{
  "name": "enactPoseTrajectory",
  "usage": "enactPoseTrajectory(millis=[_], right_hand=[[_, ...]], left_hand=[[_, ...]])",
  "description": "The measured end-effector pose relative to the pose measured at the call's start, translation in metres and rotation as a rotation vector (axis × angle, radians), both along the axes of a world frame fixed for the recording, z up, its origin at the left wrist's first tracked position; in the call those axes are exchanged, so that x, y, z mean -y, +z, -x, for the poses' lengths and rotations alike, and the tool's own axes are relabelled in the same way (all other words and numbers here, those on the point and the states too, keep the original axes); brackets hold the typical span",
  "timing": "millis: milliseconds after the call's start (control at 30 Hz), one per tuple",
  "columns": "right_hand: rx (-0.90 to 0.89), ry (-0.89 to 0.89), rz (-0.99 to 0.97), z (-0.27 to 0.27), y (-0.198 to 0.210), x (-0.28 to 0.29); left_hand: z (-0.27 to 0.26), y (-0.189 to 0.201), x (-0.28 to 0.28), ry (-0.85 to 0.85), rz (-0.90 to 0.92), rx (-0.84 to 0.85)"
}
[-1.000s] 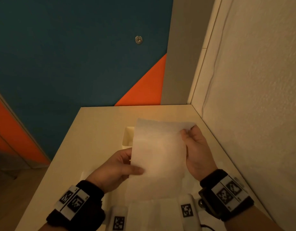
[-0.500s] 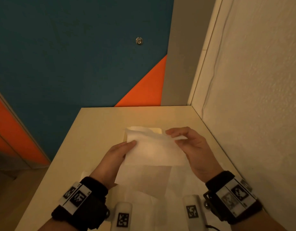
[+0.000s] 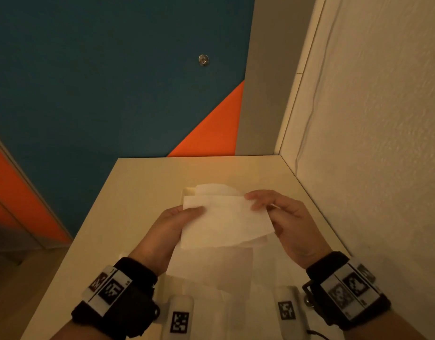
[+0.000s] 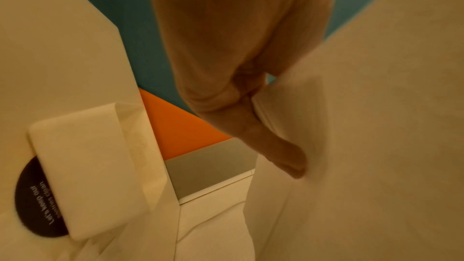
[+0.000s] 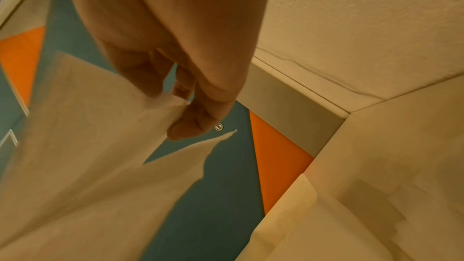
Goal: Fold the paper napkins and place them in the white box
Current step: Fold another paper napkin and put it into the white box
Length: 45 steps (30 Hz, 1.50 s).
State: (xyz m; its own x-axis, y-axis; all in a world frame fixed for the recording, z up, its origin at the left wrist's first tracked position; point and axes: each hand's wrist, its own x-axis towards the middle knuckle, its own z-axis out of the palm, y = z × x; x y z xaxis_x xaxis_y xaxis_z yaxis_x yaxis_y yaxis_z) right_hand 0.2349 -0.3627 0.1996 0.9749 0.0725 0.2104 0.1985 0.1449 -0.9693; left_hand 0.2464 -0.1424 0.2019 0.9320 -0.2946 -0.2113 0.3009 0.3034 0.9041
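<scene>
A white paper napkin (image 3: 226,219) is held above the table, folded over on itself, its upper layer bent toward me. My left hand (image 3: 184,214) pinches its left edge between thumb and fingers; the left wrist view shows the thumb (image 4: 281,152) pressed on the napkin (image 4: 364,126). My right hand (image 3: 263,200) pinches the top right corner; the right wrist view shows that hand (image 5: 185,114) gripping the napkin (image 5: 88,126) at its edge. The white box (image 3: 188,192) stands behind the napkin, mostly hidden, and appears in the left wrist view as the white box (image 4: 83,166).
More white napkins (image 3: 211,271) lie flat on the beige table (image 3: 142,192) below my hands. A white textured wall (image 3: 371,143) borders the table on the right. A teal and orange wall (image 3: 113,94) stands behind. A black round sticker (image 4: 32,201) lies under the box.
The napkin hung upright and unfolded a second ago. Its top edge has come down toward me, so it now lies doubled over between my hands, which have dropped lower.
</scene>
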Motion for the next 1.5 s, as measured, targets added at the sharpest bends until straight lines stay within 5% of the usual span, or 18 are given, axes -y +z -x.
enactPoseTrajectory(millis=[133, 400, 633, 800, 933, 1033, 1267, 1500], right_hand=[[-0.259, -0.048, -0.324, 0.0, 0.005, -0.006], [-0.091, -0.068, 0.09, -0.003, 0.006, -0.006], [0.036, 0.254, 0.407, -0.009, 0.03, -0.008], [0.098, 0.293, 0.559, -0.016, 0.029, -0.026], [0.089, -0.053, 0.411, -0.021, 0.021, -0.02], [-0.092, -0.263, 0.235, -0.019, 0.01, -0.006], [-0.443, 0.132, 0.039, -0.001, -0.025, 0.008], [-0.333, 0.055, -0.026, -0.002, -0.019, 0.001]], left_hand=[[-0.001, -0.004, 0.005, 0.085, 0.067, 0.039], [0.002, -0.008, -0.003, -0.033, 0.159, 0.011], [-0.005, -0.018, -0.018, -0.359, -0.157, 0.17], [-0.001, -0.018, -0.001, -0.297, -0.232, 0.13], [0.0, -0.018, 0.0, -0.113, -0.07, -0.008], [-0.001, -0.016, -0.005, -0.014, 0.045, -0.062], [-0.007, -0.018, -0.006, 0.08, 0.13, -0.087], [-0.008, -0.015, -0.005, 0.009, 0.062, -0.085]])
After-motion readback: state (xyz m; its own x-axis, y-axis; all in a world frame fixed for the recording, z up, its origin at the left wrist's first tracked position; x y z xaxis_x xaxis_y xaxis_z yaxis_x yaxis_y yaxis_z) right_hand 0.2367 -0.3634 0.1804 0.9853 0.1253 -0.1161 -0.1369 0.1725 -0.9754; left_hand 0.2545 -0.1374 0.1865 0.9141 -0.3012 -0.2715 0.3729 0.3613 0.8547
